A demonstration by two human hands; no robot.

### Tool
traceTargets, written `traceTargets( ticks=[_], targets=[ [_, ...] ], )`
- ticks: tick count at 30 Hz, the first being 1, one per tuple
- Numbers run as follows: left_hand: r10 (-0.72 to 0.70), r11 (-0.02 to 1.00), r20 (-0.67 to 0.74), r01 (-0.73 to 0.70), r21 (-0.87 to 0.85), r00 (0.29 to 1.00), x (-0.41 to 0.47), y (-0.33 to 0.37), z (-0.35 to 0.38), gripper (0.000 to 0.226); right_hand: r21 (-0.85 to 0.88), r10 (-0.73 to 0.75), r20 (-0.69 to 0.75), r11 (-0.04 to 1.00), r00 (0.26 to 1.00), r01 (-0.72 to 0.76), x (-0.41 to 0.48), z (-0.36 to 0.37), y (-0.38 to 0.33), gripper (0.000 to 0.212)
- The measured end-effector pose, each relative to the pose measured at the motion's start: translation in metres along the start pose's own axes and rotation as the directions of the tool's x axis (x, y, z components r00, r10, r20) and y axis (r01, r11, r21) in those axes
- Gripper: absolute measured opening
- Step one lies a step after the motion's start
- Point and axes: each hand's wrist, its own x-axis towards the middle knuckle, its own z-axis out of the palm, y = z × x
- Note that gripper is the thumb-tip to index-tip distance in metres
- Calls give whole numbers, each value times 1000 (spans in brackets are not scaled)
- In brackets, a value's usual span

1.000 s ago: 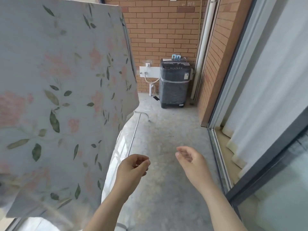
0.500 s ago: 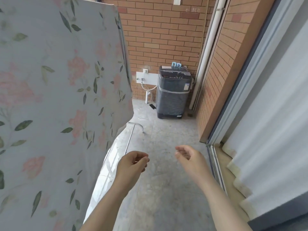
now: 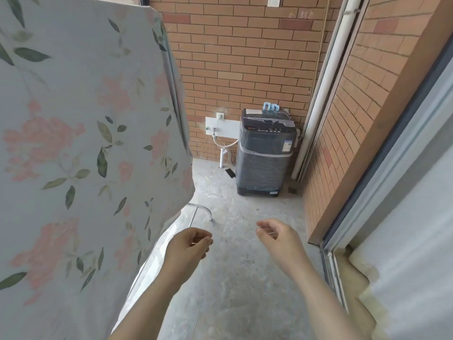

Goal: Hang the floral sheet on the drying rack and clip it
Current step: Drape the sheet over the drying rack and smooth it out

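Head view: the washer (image 3: 266, 153) bears a white sticker, probably too small to read. The sheet (image 3: 85, 143) hangs left of the washer, and blue clips (image 3: 270, 107) sit on the washer's lid. Left hand (image 3: 190, 244) and right hand (image 3: 277, 235), loosely curled and empty, remain before the washer as earlier.

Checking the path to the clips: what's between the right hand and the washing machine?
Head view: only bare concrete floor between the right hand and the washing machine, blue clips on its lid. The rack foot sits to the left.
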Motion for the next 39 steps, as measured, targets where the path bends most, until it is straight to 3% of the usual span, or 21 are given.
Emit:
traceTargets(
  ticks=[9,18,27,32,35,39],
  targets=[
    [-55,998,-81,55,3,995,169,26,26,7,-11,2,135,1000,991,0,186,10,7,20],
    [-83,996,-76,85,30,994,368,55,41,10,-78,44,166,996,985,-32,376,30,-2,16],
    [-186,977,-157,200,75,970,522,41,59,7,-96,65,298,995,952,-38,551,54,20,16],
    [-299,943,-411,332,11,861,592,7,73,8,-58,77,529,997,845,-54,679,100,46,11],
    [-420,900,-537,411,-144,732,624,-26,87,10,-79,130,661,991,739,-103,750,142,65,11],
    [-557,829,-590,442,-344,585,667,-87,106,9,-115,185,757,982,627,-150,817,211,107,12]
  ],
)
